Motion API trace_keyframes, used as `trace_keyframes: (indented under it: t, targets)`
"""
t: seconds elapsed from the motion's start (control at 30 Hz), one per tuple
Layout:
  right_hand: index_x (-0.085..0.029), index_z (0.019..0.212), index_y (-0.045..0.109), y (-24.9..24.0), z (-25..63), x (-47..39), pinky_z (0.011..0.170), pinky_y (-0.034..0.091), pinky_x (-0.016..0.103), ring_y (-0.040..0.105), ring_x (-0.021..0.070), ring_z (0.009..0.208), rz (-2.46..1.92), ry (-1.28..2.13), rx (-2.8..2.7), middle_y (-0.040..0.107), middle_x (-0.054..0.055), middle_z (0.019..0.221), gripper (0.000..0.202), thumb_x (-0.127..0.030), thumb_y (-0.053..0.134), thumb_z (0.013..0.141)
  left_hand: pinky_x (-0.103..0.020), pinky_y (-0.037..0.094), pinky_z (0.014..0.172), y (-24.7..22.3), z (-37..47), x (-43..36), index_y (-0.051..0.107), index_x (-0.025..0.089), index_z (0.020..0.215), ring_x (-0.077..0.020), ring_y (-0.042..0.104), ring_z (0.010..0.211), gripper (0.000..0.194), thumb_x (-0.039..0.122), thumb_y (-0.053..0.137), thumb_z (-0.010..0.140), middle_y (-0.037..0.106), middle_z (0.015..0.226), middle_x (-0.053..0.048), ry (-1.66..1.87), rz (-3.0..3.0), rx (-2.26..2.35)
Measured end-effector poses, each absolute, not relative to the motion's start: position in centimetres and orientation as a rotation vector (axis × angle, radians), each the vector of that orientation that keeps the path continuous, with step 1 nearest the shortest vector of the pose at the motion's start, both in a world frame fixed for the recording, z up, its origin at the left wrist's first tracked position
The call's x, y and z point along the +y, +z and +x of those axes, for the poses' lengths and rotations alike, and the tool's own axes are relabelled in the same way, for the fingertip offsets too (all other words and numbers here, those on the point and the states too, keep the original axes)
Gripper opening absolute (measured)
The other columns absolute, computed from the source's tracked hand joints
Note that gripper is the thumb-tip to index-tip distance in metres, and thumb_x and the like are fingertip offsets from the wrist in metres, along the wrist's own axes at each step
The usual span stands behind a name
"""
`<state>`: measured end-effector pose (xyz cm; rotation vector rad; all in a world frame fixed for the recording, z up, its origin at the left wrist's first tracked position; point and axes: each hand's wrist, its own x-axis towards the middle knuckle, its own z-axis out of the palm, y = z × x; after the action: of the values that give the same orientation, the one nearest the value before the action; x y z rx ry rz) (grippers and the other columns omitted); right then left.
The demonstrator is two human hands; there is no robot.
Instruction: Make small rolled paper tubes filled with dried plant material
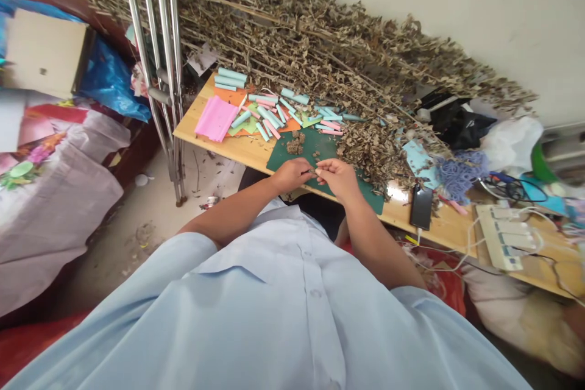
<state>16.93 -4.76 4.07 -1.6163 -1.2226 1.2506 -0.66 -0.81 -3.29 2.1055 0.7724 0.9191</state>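
My left hand (292, 175) and my right hand (337, 178) meet over the front edge of a dark green mat (320, 145). The fingers of both are pinched together on a tiny brownish piece that looks like dried plant. Just behind them on the mat sits a small clump of crumbled dry plant (295, 142). A larger heap of dry leaves (370, 152) covers the mat's right part. Behind the mat lie several blue and pink paper rolls (269, 116) on orange and green sheets. A pink sheet (216, 118) rests to their left.
Long dried stalks (292, 30) fill the back of the wooden table (192, 119). Metal crutches (162, 73) stand at its left. A phone (421, 207) on a cable, a power strip (500, 237), blue yarn (461, 173) and black bags (461, 122) lie at the right.
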Motion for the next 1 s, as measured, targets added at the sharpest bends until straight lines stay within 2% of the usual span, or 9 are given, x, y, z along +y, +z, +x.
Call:
trace_keyframes:
  t: [0.17,0.3,0.43,0.53,0.77,0.87,1.0]
  targets:
    - [-0.020,0.096,0.066,3.6,16.4,-4.8,0.055,0.054,0.026,0.064,0.0130,0.059,-1.571,1.228,-1.190,0.069,-0.002,0.074,0.035,-0.035,0.079,0.067,-0.029,0.051,0.084,-2.9,-0.7,-0.9,0.075,0.015,0.094,-0.0184,0.065,0.090,0.023,0.030,0.058,0.097,0.071,0.092,-0.009,0.902,2.128,0.783]
    - [-0.021,0.098,0.063,3.5,16.1,-4.7,0.060,0.055,0.029,0.063,0.0141,0.062,-1.582,1.145,-1.322,0.067,-0.002,0.074,0.031,-0.034,0.072,0.072,-0.029,0.049,0.082,-2.5,-0.8,-1.0,0.072,0.015,0.087,-0.0185,0.063,0.088,0.023,0.029,0.056,0.097,0.069,0.086,-0.008,0.884,2.152,0.782]
    - [-0.021,0.104,0.063,3.7,16.0,-4.8,0.070,0.055,0.031,0.065,0.0164,0.070,-1.624,0.905,-1.621,0.070,0.001,0.082,0.025,-0.028,0.062,0.080,-0.028,0.047,0.078,-2.6,-0.8,-0.9,0.068,0.016,0.079,-0.0173,0.060,0.082,0.027,0.030,0.055,0.098,0.064,0.080,-0.007,0.885,2.157,0.790]
    - [-0.021,0.111,0.063,4.5,15.9,-4.8,0.076,0.053,0.032,0.067,0.0184,0.074,-1.658,0.695,-1.882,0.072,0.003,0.085,0.029,-0.020,0.057,0.083,-0.028,0.047,0.076,-2.9,-0.7,-0.8,0.065,0.016,0.075,-0.0168,0.059,0.079,0.026,0.028,0.055,0.096,0.062,0.077,-0.005,0.900,2.146,0.787]
    - [-0.019,0.121,0.058,7.3,14.6,-4.2,0.074,0.046,0.034,0.068,0.0268,0.082,-1.816,0.418,-2.242,0.074,0.009,0.089,0.038,-0.011,0.053,0.084,-0.028,0.048,0.077,-3.3,-0.5,-0.8,0.063,0.016,0.075,-0.0174,0.060,0.082,0.022,0.023,0.053,0.093,0.062,0.079,-0.006,0.932,2.107,0.739]
    - [-0.018,0.119,0.059,7.9,14.2,-4.0,0.075,0.046,0.035,0.068,0.0284,0.085,-1.814,0.388,-2.304,0.074,0.012,0.093,0.039,-0.008,0.052,0.083,-0.028,0.048,0.076,-3.4,-0.6,-0.8,0.063,0.016,0.074,-0.0172,0.060,0.082,0.023,0.023,0.052,0.093,0.063,0.079,-0.007,0.950,2.109,0.744]
    - [-0.021,0.119,0.062,7.4,15.2,-3.9,0.075,0.049,0.034,0.068,0.0245,0.079,-1.745,0.545,-2.172,0.074,0.006,0.087,0.039,-0.011,0.056,0.082,-0.028,0.048,0.076,-3.3,-0.7,-0.8,0.065,0.015,0.075,-0.0171,0.060,0.079,0.030,0.031,0.054,0.097,0.063,0.078,-0.007,0.943,2.136,0.761]
